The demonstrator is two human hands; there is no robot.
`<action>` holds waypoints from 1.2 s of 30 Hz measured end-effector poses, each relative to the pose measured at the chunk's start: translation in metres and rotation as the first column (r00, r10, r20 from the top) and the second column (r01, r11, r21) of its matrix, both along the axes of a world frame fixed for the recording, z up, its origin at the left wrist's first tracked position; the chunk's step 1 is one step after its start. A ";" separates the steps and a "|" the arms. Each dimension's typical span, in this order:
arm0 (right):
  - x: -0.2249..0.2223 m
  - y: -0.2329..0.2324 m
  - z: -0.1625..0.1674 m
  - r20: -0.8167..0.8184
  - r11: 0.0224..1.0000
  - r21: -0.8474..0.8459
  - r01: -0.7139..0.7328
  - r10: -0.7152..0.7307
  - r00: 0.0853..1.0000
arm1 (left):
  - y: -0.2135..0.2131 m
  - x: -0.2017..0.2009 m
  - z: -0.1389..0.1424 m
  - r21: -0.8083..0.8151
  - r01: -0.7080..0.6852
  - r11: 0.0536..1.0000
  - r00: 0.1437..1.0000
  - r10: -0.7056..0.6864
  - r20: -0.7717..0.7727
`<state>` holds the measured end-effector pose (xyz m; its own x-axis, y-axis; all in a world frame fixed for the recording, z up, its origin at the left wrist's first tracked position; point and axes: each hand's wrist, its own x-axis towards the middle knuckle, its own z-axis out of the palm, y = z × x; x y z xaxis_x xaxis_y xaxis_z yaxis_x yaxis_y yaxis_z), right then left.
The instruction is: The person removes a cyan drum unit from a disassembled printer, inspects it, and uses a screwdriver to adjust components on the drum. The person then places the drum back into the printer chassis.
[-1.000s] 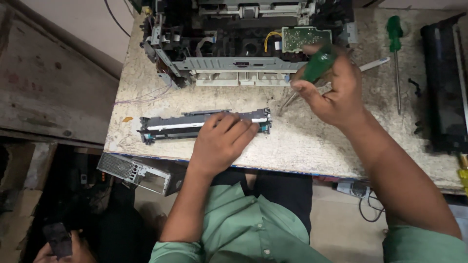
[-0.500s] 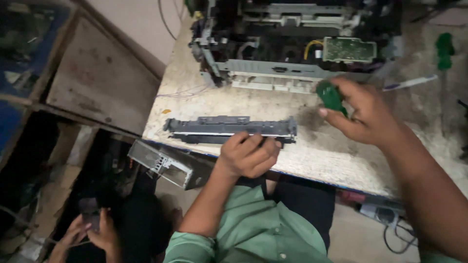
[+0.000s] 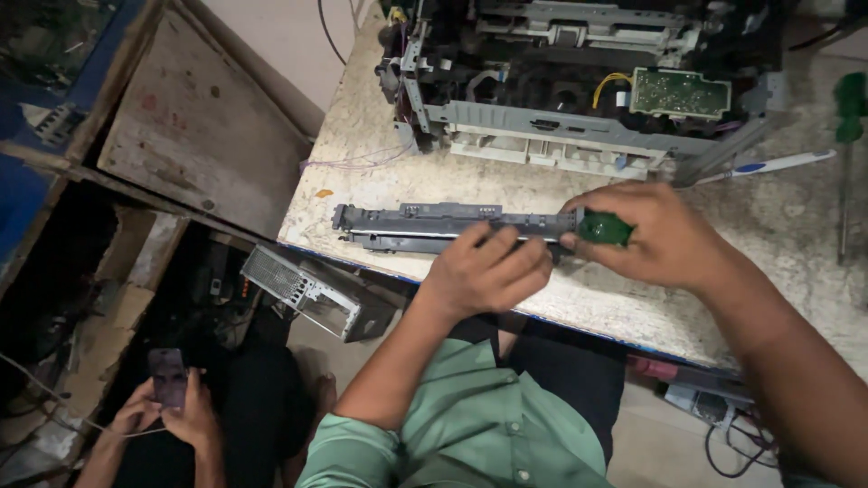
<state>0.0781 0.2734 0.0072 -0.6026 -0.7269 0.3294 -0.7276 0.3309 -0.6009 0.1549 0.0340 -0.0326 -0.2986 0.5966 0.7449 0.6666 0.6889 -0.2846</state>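
Observation:
A long dark grey plastic bar-shaped part lies along the front edge of the speckled worktable. My left hand presses down on its right half, fingers curled over it. My right hand grips a screwdriver by its green handle at the right end of the bar; the shaft is hidden by my hands. Behind them stands an opened printer chassis with a green circuit board exposed.
A second green-handled screwdriver and a white and blue pen lie at the right. A metal box sits below the table edge. Lower left, another person's hands hold a phone. Cables lie on the floor.
The view has swung left and closer. My right hand brought the green-handled screwdriver down from near the printer to the right end of the bar. My left hand stays on the bar.

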 end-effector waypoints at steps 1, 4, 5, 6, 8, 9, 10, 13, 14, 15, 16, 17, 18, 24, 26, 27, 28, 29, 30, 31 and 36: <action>-0.001 0.000 0.001 -0.021 1.000 -0.024 0.004 -0.004 1.000 | 0.000 0.000 0.000 0.085 0.008 0.996 1.000 -0.010 0.020; -0.001 0.004 0.003 -0.078 0.997 -0.031 0.068 -0.070 0.995 | -0.003 0.001 -0.002 0.358 0.002 0.934 0.999 -0.017 0.038; -0.002 0.005 0.003 -0.100 0.995 -0.027 0.097 -0.099 0.990 | -0.004 0.001 -0.002 0.448 -0.020 0.894 1.000 0.012 0.021; -0.002 0.006 0.003 -0.095 0.993 0.008 0.118 -0.117 0.989 | -0.006 0.002 -0.003 0.534 -0.043 0.844 0.999 0.042 0.013; -0.003 0.006 0.003 -0.084 0.985 0.076 0.154 -0.148 0.985 | -0.008 0.003 -0.003 0.654 -0.113 0.748 0.988 0.017 0.152; -0.004 0.005 0.003 -0.057 0.981 0.103 0.165 -0.160 0.986 | -0.010 0.003 -0.003 0.703 -0.155 0.694 0.976 -0.003 0.218; -0.005 0.005 0.003 -0.029 0.976 0.130 0.175 -0.172 0.985 | -0.010 0.002 -0.002 0.746 -0.159 0.646 0.963 -0.064 0.261; -0.007 0.004 0.004 0.036 0.961 0.204 0.186 -0.197 0.980 | -0.014 -0.001 0.003 0.769 -0.223 0.599 0.926 -0.115 0.359; -0.009 0.004 0.004 0.054 0.957 0.222 0.186 -0.203 0.978 | -0.018 -0.001 0.006 0.708 -0.270 0.653 0.923 -0.035 0.384; -0.010 0.005 0.004 0.037 0.959 0.211 0.188 -0.200 0.979 | -0.022 -0.002 0.008 0.640 -0.314 0.701 0.917 0.049 0.397; -0.010 0.006 0.004 0.019 0.962 0.193 0.191 -0.199 0.980 | -0.028 -0.004 0.011 0.562 -0.365 0.742 0.908 0.150 0.391; -0.010 0.007 0.003 0.007 0.965 0.177 0.194 -0.199 0.980 | -0.035 -0.005 0.013 0.477 -0.421 0.772 0.890 0.250 0.381; -0.011 0.010 0.003 0.032 0.961 0.201 0.189 -0.199 0.979 | -0.038 -0.004 0.014 0.387 -0.482 0.787 0.862 0.347 0.369; -0.015 0.021 -0.004 0.041 0.952 0.248 0.179 -0.195 0.980 | -0.042 -0.007 0.013 0.304 -0.363 0.881 0.863 0.194 0.467; -0.017 0.024 -0.004 0.035 0.939 0.277 0.203 -0.221 0.975 | -0.043 -0.006 0.013 0.335 -0.328 0.883 0.874 0.149 0.463; -0.018 0.025 -0.004 0.031 0.943 0.270 0.195 -0.211 0.977 | -0.044 -0.006 0.013 0.355 -0.308 0.883 0.880 0.123 0.459; -0.019 0.025 -0.003 0.025 0.946 0.265 0.188 -0.201 0.979 | -0.044 -0.006 0.013 0.366 -0.294 0.883 0.889 0.112 0.445; -0.020 0.025 -0.003 0.020 0.948 0.261 0.179 -0.191 0.981 | -0.045 -0.005 0.013 0.377 -0.281 0.882 0.896 0.101 0.431; -0.020 0.026 -0.003 0.013 0.952 0.252 0.173 -0.183 0.983 | -0.047 -0.005 0.012 0.388 -0.271 0.881 0.904 0.093 0.418; -0.020 0.025 -0.002 0.007 0.956 0.241 0.166 -0.172 0.985 | -0.048 -0.005 0.011 0.407 -0.249 0.879 0.909 0.068 0.410; -0.018 0.023 -0.001 0.013 0.952 0.254 0.170 -0.180 0.984 | -0.052 -0.006 0.002 0.514 -0.253 0.820 0.889 -0.012 0.457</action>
<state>0.0597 0.2965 0.0064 -0.7357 -0.6654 0.1262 -0.6246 0.5945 -0.5064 0.1485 -0.0179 -0.0308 -0.7003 0.0659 0.7108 0.5269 0.7195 0.4524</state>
